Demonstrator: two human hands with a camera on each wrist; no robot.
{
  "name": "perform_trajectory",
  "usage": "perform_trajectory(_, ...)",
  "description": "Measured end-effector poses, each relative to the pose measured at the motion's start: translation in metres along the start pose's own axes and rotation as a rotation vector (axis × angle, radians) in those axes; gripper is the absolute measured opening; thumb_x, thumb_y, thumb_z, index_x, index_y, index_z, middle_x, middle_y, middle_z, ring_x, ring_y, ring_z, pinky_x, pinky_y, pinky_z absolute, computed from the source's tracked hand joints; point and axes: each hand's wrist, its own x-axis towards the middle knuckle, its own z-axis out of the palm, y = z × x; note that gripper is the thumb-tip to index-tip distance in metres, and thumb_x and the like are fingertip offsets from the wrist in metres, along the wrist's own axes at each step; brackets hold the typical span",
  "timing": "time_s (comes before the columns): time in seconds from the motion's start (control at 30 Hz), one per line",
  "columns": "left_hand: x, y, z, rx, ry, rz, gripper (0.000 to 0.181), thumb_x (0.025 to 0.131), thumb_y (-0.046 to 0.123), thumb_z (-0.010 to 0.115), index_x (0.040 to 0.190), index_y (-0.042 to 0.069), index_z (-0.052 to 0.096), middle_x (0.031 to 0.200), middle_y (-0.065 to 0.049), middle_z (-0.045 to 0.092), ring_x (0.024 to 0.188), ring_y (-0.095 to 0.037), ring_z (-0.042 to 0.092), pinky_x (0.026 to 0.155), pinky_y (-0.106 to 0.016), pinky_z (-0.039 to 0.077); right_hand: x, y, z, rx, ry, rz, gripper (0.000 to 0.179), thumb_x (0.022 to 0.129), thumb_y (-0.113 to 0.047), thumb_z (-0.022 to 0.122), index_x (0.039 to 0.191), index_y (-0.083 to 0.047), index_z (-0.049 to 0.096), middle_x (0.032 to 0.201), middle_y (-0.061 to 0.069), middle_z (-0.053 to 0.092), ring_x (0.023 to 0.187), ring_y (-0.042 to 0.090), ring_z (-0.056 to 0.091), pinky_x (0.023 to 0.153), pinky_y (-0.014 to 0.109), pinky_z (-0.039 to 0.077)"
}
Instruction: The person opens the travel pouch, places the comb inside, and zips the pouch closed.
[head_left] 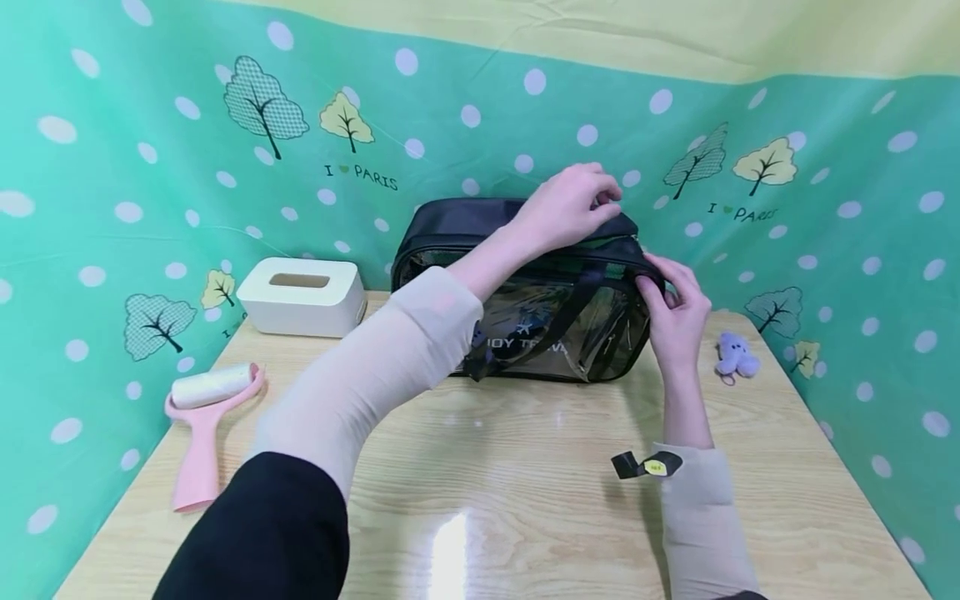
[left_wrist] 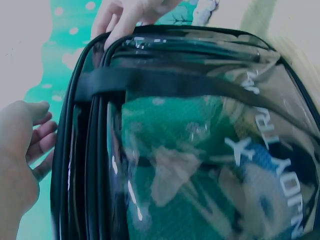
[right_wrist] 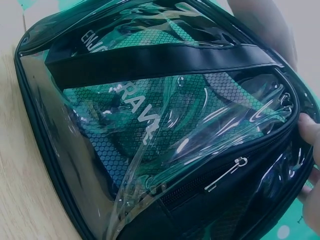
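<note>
A black travel bag with clear panels stands on its long side at the back of the table. White lettering and a small plane mark its front, and a black strap crosses it. Green mesh-like material shows through the clear panel. My right hand pinches the bag's upper right corner between thumb and fingers. Just above the top edge is my left hand, its fingers loosely bent with nothing seen between them. A metal zipper pull lies along the bag's end in the right wrist view.
A white tissue box stands left of the bag. Nearer, a pink lint roller lies by the table's left edge. To the right sits a small purple plush toy. A dotted green cloth hangs close behind the bag.
</note>
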Motion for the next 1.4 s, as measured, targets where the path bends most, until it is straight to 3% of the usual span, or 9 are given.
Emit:
perform_trajectory(0.43, 0.024, 0.015, 0.030, 0.134, -0.107, 0.035, 0.028, 0.108, 0.028, 0.054, 0.126, 0.020, 0.072, 0.128, 0.002, 0.066, 0.116, -0.014, 0.062, 0.097, -0.026, 0.052, -0.005, 0.005, 0.001, -0.004, 0.003, -0.016, 0.025, 0.097, -0.007, 0.069, 0.120, 0.003, 0.074, 0.119, -0.009, 0.070, 0.115, 0.007, 0.064, 0.083, 0.012, 0.054)
perform_trajectory(0.67, 0.035, 0.027, 0.032, 0.150, -0.216, 0.005, 0.027, 0.106, 0.032, 0.057, 0.125, 0.021, 0.073, 0.130, 0.002, 0.063, 0.118, -0.013, 0.059, 0.098, -0.026, 0.052, -0.001, 0.006, 0.001, 0.019, 0.003, -0.028, 0.024, 0.097, -0.006, 0.069, 0.119, 0.002, 0.075, 0.119, -0.007, 0.070, 0.115, 0.009, 0.064, 0.085, 0.013, 0.055)
perform_trajectory(0.93, 0.047, 0.037, 0.034, 0.218, -0.337, -0.039, 0.020, 0.105, 0.029, 0.057, 0.094, 0.019, 0.070, 0.128, 0.001, 0.061, 0.109, -0.012, 0.056, 0.089, -0.025, 0.050, -0.001, 0.006, 0.002, 0.062, 0.004, -0.026, 0.024, 0.096, -0.004, 0.070, 0.118, 0.005, 0.074, 0.117, -0.007, 0.070, 0.113, 0.010, 0.064, 0.084, 0.014, 0.056)
perform_trajectory(1.17, 0.050, 0.042, 0.032, 0.275, -0.413, -0.017, 0.025, 0.108, 0.025, 0.049, 0.115, 0.020, 0.073, 0.137, 0.001, 0.058, 0.122, -0.014, 0.052, 0.095, -0.025, 0.049, 0.000, 0.005, 0.001, 0.060, -0.003, -0.036, 0.024, 0.096, -0.003, 0.069, 0.117, 0.007, 0.074, 0.116, -0.007, 0.070, 0.111, 0.010, 0.064, 0.083, 0.014, 0.056)
perform_trajectory(1.4, 0.051, 0.047, 0.030, 0.279, -0.465, 0.011, 0.025, 0.108, 0.016, 0.045, 0.106, 0.018, 0.070, 0.131, 0.000, 0.058, 0.103, -0.010, 0.045, 0.081, -0.021, 0.041, 0.001, 0.007, -0.001, 0.057, -0.008, -0.026, 0.023, 0.096, 0.000, 0.068, 0.118, 0.008, 0.073, 0.115, -0.009, 0.070, 0.110, 0.008, 0.064, 0.085, 0.014, 0.056)
